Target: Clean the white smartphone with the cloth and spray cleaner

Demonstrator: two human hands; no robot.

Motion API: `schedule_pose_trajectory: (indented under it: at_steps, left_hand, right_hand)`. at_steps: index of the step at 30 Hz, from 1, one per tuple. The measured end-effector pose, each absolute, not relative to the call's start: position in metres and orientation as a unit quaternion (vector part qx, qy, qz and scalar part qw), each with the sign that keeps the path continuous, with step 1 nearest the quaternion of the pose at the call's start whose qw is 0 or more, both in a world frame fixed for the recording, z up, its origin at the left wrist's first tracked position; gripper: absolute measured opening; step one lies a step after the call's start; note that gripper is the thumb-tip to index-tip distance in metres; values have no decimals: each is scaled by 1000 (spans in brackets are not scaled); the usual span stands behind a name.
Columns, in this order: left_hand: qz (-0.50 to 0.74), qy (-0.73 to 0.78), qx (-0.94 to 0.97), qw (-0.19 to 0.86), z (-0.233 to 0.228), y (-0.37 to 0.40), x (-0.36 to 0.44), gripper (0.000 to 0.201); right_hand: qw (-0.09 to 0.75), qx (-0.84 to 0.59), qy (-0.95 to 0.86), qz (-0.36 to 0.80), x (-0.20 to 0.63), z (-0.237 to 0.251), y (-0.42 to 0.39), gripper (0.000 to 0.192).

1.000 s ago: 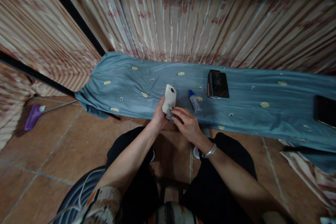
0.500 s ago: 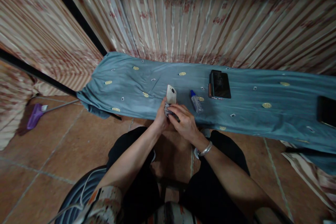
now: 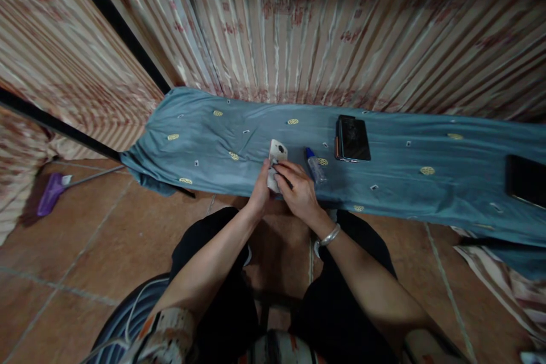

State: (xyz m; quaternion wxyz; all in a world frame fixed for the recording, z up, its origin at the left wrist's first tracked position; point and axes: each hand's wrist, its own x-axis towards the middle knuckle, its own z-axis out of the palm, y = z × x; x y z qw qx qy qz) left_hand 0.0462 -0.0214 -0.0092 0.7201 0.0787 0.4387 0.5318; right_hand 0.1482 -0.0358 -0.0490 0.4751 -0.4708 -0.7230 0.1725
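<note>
A white phone point(image 3: 278, 149) with a round dark camera patch is gripped along its left edge by my left hand point(image 3: 260, 189). My right hand point(image 3: 297, 189), with a silver bangle at the wrist, bends over the phone's back. Its fingers pinch a small grey cloth point(image 3: 273, 164) against the phone; most of the cloth is hidden under them. Just right of the hands, a clear bottle with a blue cap point(image 3: 315, 168) lies on the blue-green sheet point(image 3: 256, 119).
Stacked dark phones point(image 3: 354, 138) lie right of the bottle, and another black device point(image 3: 526, 180) sits at the far right. A striped curtain point(image 3: 281, 28) hangs behind the bench. A purple broom point(image 3: 51, 193) rests on the tiled floor; a dark round ribbed object point(image 3: 115, 318) stands lower left.
My right hand and the cloth have moved up the phone's back towards the camera patch, uncovering its lower part. The whole view has shifted slightly.
</note>
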Motion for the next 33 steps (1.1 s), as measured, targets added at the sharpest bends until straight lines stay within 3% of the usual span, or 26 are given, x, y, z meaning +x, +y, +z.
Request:
schedule_pose_trajectory:
  at_steps: [8,13,18,22,26,33]
  left_hand:
    - [540,384,92,743,-10,-21,42,37]
    - [503,387,91,768,-9,-20,31,49]
    - [487,390,116,773,-12,-22,27,53]
    - [488,411,140,757,-19,-21,31,57]
    - [507,416,124,745,-24,-18,34,56]
    - [540,391,114,736,-21,-25,45,40]
  right_hand:
    - [540,-532,-597,262,168,-54,-11,23]
    - [594,-538,-482,353,177,-57,1,27]
    - [634,-530,-447,343,185,-54,6,25]
    - [589,-508,-560,286,174,-46,-12,22]
    - [504,-426,-726,194,151,-40,-39,30]
    - [442,-452,-768,101,152,-42,-33,40]
